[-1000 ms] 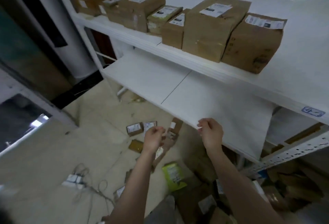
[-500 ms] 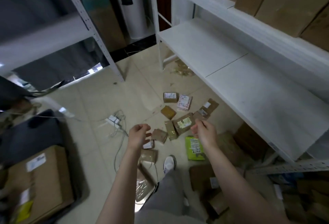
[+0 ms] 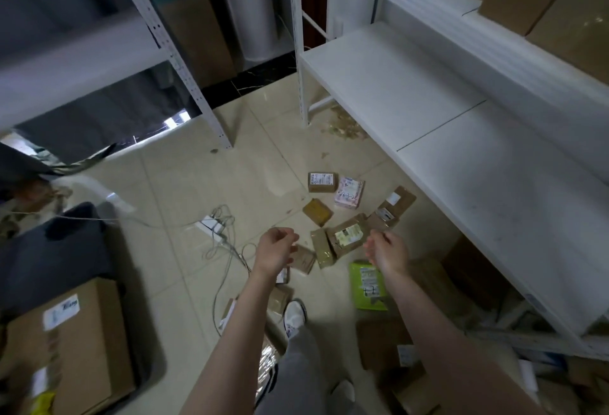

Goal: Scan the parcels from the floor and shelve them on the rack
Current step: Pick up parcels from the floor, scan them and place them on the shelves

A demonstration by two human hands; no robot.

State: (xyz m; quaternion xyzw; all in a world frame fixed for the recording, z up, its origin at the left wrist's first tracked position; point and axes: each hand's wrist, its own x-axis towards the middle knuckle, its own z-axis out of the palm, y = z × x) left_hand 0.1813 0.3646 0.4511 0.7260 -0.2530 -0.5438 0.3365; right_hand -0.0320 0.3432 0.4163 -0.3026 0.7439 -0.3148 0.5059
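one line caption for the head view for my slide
Empty left hand and right hand hover above parcels scattered on the floor beside a white rack.

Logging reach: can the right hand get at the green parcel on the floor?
Probably yes: the right hand holds nothing and hangs over the green parcel, which has nothing lying on it, though a stoop looks needed.

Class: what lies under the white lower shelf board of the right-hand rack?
Under the white lower shelf board, dark brown cardboard boxes and crumpled brownish scraps are visible. The board covers whatever lies further back.
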